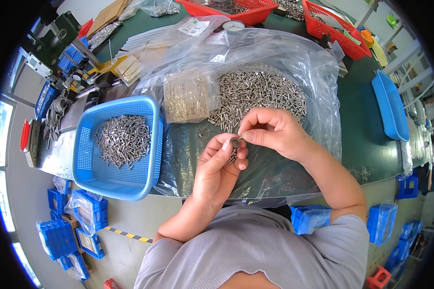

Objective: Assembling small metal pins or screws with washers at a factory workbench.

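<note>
My left hand (pixel 216 164) is closed around a small dark round metal part with a ring-shaped face (pixel 235 143), held up between thumb and fingers. Several small metal pins (pixel 233 156) show within the same fingers, below the round part. My right hand (pixel 280 134) comes in from the right, thumb and forefinger pinched right beside the round part. A thin pale tip shows at that pinch, too small to name. Just beyond both hands, a large heap of small silvery metal pins (pixel 263 94) lies on clear plastic sheeting (pixel 318 96).
A blue plastic basket (pixel 154 159) with more pins (pixel 124 140) stands at the left. A clear plastic box (pixel 185 98) sits beside the heap. Red baskets (pixel 255 17) and a dial gauge (pixel 233 25) are at the back. A blue tray (pixel 389 106) lies at the right edge.
</note>
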Motion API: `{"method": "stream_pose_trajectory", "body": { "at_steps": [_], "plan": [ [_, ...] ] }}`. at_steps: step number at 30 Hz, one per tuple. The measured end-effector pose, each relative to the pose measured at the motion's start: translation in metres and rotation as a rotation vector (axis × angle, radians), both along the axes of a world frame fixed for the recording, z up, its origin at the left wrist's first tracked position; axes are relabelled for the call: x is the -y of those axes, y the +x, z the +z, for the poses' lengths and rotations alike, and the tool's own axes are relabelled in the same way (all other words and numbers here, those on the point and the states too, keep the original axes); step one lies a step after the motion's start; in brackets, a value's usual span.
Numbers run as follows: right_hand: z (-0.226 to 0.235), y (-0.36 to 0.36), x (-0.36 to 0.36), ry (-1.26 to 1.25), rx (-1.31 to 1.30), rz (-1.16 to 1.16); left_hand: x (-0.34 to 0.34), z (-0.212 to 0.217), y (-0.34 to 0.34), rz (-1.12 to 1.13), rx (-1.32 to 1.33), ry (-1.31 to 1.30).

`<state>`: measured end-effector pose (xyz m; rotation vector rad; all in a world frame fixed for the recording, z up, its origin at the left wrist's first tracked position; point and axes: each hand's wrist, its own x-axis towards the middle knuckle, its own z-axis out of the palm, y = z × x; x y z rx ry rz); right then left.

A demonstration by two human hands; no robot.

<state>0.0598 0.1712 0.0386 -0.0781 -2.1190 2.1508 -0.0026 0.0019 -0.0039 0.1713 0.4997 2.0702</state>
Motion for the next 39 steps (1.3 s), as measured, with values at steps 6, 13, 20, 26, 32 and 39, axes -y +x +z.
{"method": "stream_pose_trajectory", "body": {
  "at_steps": [6,13,20,26,32,39],
  "plan": [
    [-0.004,-0.002,0.001,-0.092,-0.011,0.093,0.000,0.001,0.002,0.006,0.024,-0.016],
    [-0.004,-0.001,0.003,-0.049,-0.002,0.094,0.000,0.001,0.002,-0.004,0.011,-0.025],
    [0.006,-0.002,0.007,0.040,0.043,0.078,0.001,-0.003,0.000,-0.035,-0.029,-0.042],
    [0.005,0.001,0.004,0.513,-0.207,-0.055,-0.002,0.002,0.002,-0.051,-0.014,-0.067],
    [0.014,0.003,-0.005,0.507,-0.225,-0.023,-0.001,-0.004,0.000,0.015,0.008,-0.034],
    [-0.012,0.000,-0.024,0.990,-0.148,-0.127,-0.001,-0.001,0.000,0.032,0.019,-0.032]
  ]
}}
